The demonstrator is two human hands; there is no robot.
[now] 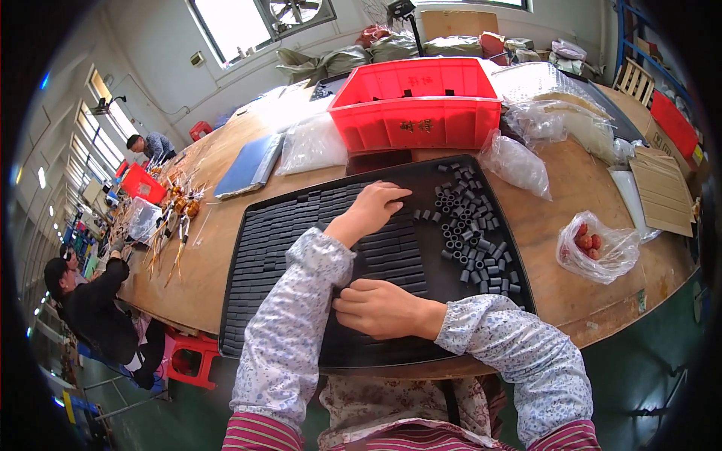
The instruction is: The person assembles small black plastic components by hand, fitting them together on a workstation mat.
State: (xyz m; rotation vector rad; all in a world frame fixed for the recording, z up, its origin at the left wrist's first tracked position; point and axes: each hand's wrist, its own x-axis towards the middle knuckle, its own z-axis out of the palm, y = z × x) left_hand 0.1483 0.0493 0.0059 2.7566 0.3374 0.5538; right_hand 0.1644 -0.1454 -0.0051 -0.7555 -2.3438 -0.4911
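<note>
A large black tray lies in front of me on the wooden table. Its left and middle hold tight rows of short black tubes. More black tubes are scattered loose at its right, several standing on end. My left hand reaches over the far part of the rows, fingers stretched toward the loose tubes and slightly apart; no tube shows in it. My right hand is low over the rows at the near middle, fingers curled and pointing left. Whatever its fingertips hold, if anything, is hidden.
Behind the tray stands a red plastic bin. Clear plastic bags and a blue folder-like stack lie around it. A bag of red fruit sits at right, near cardboard. Other people work at far left.
</note>
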